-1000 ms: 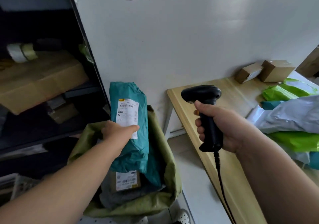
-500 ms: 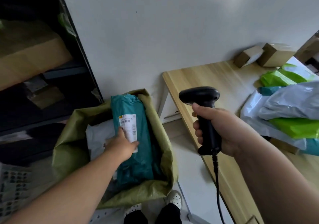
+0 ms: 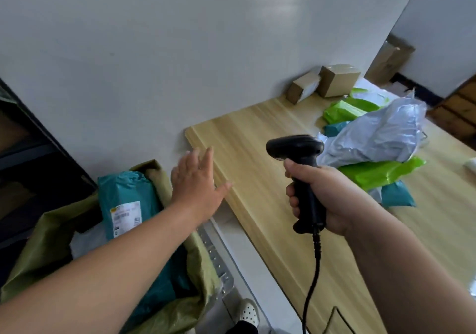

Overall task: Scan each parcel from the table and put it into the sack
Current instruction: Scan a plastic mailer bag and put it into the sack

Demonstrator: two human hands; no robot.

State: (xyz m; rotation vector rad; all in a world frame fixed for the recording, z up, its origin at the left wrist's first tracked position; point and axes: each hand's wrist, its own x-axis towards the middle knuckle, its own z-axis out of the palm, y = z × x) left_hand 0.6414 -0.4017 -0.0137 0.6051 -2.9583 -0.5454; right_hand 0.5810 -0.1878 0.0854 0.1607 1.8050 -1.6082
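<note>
A teal parcel (image 3: pixel 126 199) with a white label lies inside the olive-green sack (image 3: pixel 51 233) at the lower left. My left hand (image 3: pixel 197 184) hovers empty with straight fingers over the left edge of the wooden table (image 3: pixel 257 179), apart from the parcel. My right hand (image 3: pixel 319 197) grips a black barcode scanner (image 3: pixel 298 153) above the table, its cable hanging down. On the table's right side is a pile of parcels: a grey bag (image 3: pixel 378 135) on top, bright green ones (image 3: pixel 378 171) and teal ones (image 3: pixel 396 197) under it.
Two small cardboard boxes (image 3: pixel 324 81) stand against the white wall at the table's back. A dark shelf unit (image 3: pixel 23 158) is at the far left behind the sack. A shoe (image 3: pixel 247 313) shows on the floor between sack and table.
My left hand has let go of the teal parcel, which now lies in the sack, and has moved right toward the table. The view has swung right; the scanner hand stayed put.
</note>
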